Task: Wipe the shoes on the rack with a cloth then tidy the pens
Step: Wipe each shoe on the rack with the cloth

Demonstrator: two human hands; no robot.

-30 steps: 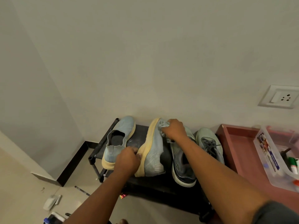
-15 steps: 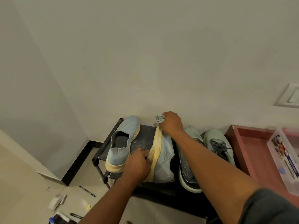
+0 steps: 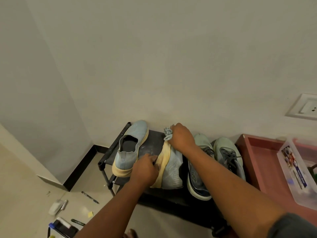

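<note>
Wiping underway: right hand (image 3: 181, 140), clenching the cloth (image 3: 168, 133), now at the toe of the tipped blue shoe (image 3: 169, 167), further up than a second ago. Left hand (image 3: 145, 169) gripping its yellow sole on the rack (image 3: 109, 150). Left of the rack, pens (image 3: 90, 197) scattered on the floor, untouched. Right of the blue shoe, two grey sneakers (image 3: 228, 155) crowding close.

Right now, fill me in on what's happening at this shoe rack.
A person is wiping shoes. The left hand holds a light blue slip-on shoe tipped on its side on the black rack, yellow sole facing left. The right hand grips a bunched grey-blue cloth at the shoe's toe end. Its partner shoe sits upright to the left, and a pair of laced sneakers stands to the right. Pens lie on the floor, not yet tidied.
</note>
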